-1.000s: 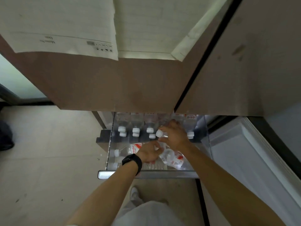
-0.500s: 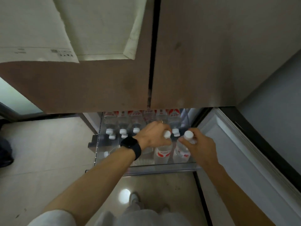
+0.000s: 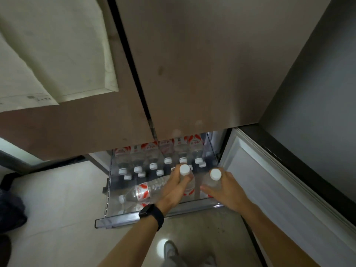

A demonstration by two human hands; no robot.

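Note:
A pulled-out clear fridge drawer (image 3: 158,218) holds several water bottles with white caps and red labels. My left hand (image 3: 174,190), with a black watch on the wrist, grips the neck of one upright bottle (image 3: 189,186). Just to its right, my right hand (image 3: 224,191) grips a second upright bottle (image 3: 212,182). Both bottles stand at the drawer's front right. A further bottle (image 3: 143,193) lies on its side at the front left, cap to the left. Rows of bottles (image 3: 154,157) fill the back of the drawer.
Closed brown fridge doors (image 3: 192,74) hang above the drawer, with white paper (image 3: 57,54) stuck on the left one. An open white lower door (image 3: 279,189) stands at the right. The pale tiled floor (image 3: 57,209) spreads left, with a dark bag (image 3: 9,205) at its edge.
Both hands have lifted bottles upright from the pile and set them side by side at the drawer's front right. The camera has swung to the left and closer.

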